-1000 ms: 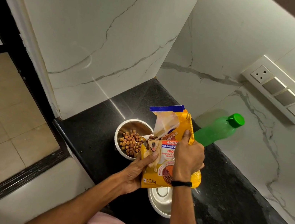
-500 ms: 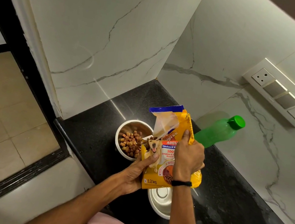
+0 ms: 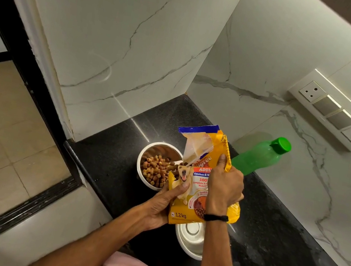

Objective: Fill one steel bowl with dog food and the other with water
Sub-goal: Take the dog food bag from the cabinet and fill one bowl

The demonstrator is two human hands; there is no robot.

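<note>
Nearest me on the black bench (image 3: 279, 243), the second steel bowl (image 3: 191, 242) sits empty beneath the dog food bag (image 3: 196, 182), water not yet poured. My left hand (image 3: 161, 204) cups the bag's lower edge and my right hand (image 3: 225, 185) grips its side, tipping it toward the farther steel bowl (image 3: 162, 150), already well covered with kibble (image 3: 155, 171). Beyond, the capped green bottle (image 3: 256, 157) waits untouched.

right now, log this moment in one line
left hand: holds bag low | right hand: grips bag side | bag: mouth at far bowl | far bowl: kibble | near bowl: empty | bottle: capped
</note>
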